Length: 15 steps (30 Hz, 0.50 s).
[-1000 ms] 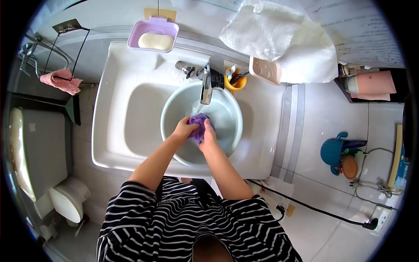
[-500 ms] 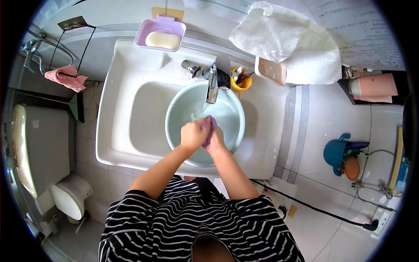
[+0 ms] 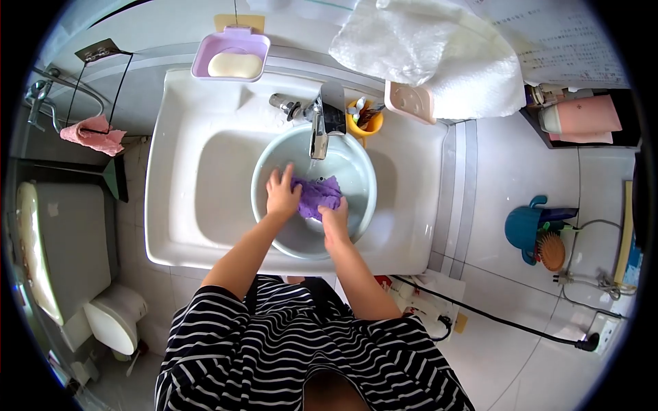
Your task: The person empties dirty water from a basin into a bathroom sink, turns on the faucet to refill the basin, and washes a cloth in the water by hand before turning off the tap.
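Note:
A purple cloth (image 3: 318, 197), partly spread and crumpled, is inside a pale blue basin (image 3: 371, 198) in the white sink (image 3: 179, 226). My right hand (image 3: 335, 220) grips the cloth's right edge, thumb on top and the other fingers mostly hidden. At the cloth's left side, my left hand (image 3: 280, 196) has its fingers spread, with the thumb beside or touching the fabric. Above the basin is a chrome faucet (image 3: 319, 140), with a thin stream of water falling from it.
A yellow cup (image 3: 367, 126) with toothbrushes stands right of the faucet. A lilac dish (image 3: 199, 63) holding a soap bar (image 3: 235, 66) hangs on the wall. White towels (image 3: 473, 68) hang behind the sink; a black cable (image 3: 480, 318) runs at lower right.
The cloth was bunched between my two hands, pressed together under the faucet. Now my hands are apart, the left fingers have spread, and the cloth has opened out. The view has shifted slightly.

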Each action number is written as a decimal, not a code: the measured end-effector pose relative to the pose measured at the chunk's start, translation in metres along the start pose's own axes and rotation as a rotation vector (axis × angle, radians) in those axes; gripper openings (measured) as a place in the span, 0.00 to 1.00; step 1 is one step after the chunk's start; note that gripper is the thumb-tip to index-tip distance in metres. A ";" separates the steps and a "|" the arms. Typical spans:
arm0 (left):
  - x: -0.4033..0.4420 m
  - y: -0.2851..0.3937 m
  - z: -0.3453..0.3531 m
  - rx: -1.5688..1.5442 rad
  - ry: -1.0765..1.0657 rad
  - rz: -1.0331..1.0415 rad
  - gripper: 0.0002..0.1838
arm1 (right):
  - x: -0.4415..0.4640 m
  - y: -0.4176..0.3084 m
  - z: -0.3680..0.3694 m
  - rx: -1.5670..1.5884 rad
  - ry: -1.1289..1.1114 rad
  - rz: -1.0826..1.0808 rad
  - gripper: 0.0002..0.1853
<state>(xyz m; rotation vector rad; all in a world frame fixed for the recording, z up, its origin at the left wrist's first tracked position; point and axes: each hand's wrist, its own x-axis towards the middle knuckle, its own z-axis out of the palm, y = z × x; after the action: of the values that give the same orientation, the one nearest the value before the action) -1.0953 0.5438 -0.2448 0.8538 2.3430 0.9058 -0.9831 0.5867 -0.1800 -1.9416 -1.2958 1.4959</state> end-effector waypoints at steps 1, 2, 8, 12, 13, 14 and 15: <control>-0.004 -0.013 0.022 0.183 -0.093 0.085 0.35 | 0.007 0.008 0.002 0.066 -0.043 0.059 0.34; -0.007 -0.022 0.039 0.366 -0.184 0.170 0.36 | 0.011 0.015 0.004 0.131 -0.086 0.118 0.34; 0.000 0.006 0.000 0.185 -0.181 -0.011 0.43 | 0.012 0.015 0.008 0.310 -0.078 0.198 0.37; -0.012 0.003 0.051 -0.161 0.002 -0.454 0.34 | 0.011 0.008 0.021 0.275 0.001 0.327 0.34; -0.010 0.008 0.039 -0.637 -0.158 -0.614 0.30 | 0.020 0.014 0.021 0.324 -0.093 0.365 0.33; -0.009 0.010 0.026 -1.118 -0.319 -0.757 0.27 | 0.030 0.020 0.020 0.372 -0.189 0.406 0.33; -0.009 0.017 0.011 -1.090 -0.382 -0.613 0.24 | 0.040 0.023 0.020 0.423 -0.289 0.445 0.32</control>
<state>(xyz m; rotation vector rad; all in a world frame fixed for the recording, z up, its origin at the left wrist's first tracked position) -1.0762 0.5517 -0.2379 -0.1401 1.2958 1.3298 -0.9901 0.6035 -0.2267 -1.8436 -0.5762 2.1238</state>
